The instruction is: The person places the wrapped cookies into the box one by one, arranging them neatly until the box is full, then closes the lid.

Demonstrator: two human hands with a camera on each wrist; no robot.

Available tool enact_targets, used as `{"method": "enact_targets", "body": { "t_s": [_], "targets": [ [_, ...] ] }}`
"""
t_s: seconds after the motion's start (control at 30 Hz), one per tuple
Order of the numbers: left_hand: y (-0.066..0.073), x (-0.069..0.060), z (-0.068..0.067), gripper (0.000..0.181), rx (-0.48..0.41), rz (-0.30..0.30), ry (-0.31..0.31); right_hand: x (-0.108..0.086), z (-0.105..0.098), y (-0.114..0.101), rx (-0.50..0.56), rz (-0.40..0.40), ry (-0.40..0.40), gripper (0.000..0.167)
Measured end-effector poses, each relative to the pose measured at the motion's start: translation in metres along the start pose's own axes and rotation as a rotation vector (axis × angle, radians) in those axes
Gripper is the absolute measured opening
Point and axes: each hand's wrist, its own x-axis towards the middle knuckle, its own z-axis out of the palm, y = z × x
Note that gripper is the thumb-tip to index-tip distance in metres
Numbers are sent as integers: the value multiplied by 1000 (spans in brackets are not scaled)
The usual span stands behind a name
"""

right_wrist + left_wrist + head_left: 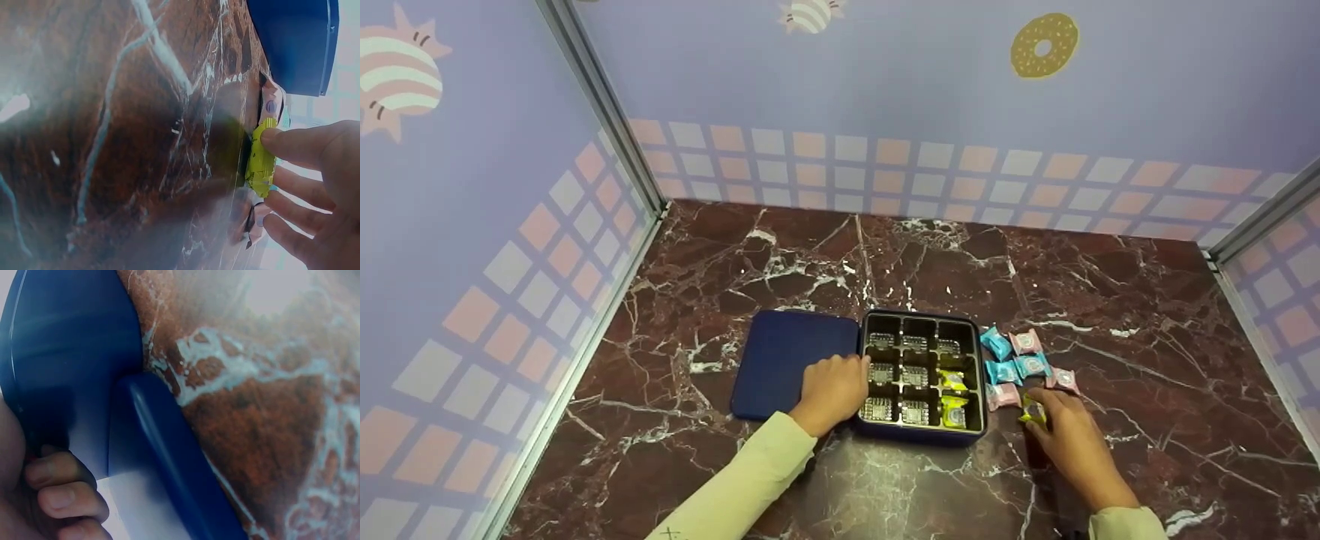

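A dark blue tin (922,433) with a nine-compartment tray stands on the marbled surface; yellow-wrapped sweets (954,414) lie in the right column's middle and front compartments. The left hand (834,391) rests at the tin's left edge, fingers curled against its side in the left wrist view, thumb mostly hidden. To the right of the tin, the right hand (1069,439) pinches a yellow-wrapped sweet (260,160) between thumb and fingers, low at the surface. Blue sweets (1033,365) and pink sweets (1003,396) lie between the tin and that hand.
The blue lid (795,360) lies flat left of the tin, partly behind the left hand. Patterned panels (885,90) with metal corner posts (607,105) enclose the marbled surface (697,465) at the back and both sides.
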Motion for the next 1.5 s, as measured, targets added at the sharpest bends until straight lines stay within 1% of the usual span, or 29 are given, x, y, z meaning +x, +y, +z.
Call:
{"method": "enact_targets", "body": {
  "t_s": [0.13,0.27,0.4,0.6,0.83,1.0,1.2,1.33,1.5],
  "targets": [
    [0,0,-1,50,2,-2,-4,-1,0,1,-18,-21,45,40],
    [0,0,0,50,1,2,7,0,-2,2,-29,-11,83,40],
    [1,0,0,50,-2,-1,7,0,-3,1,-28,4,96,39],
    [0,-1,-1,50,-11,7,13,1,-3,1,-31,-12,119,40],
    [-2,0,-1,50,-22,-1,-19,4,-5,-1,-24,-13,105,37],
    [-1,1,-1,50,-16,-9,-21,6,-7,-3,-23,-12,108,38],
    [-1,1,-1,50,-16,-14,-30,9,-9,-7,-20,12,97,37],
    [-1,2,-1,51,-16,-19,-48,12,-8,-11,-23,1,130,36],
    [-1,1,-1,51,-13,-7,-23,15,-6,-14,-15,-25,177,35]
  ]
}}
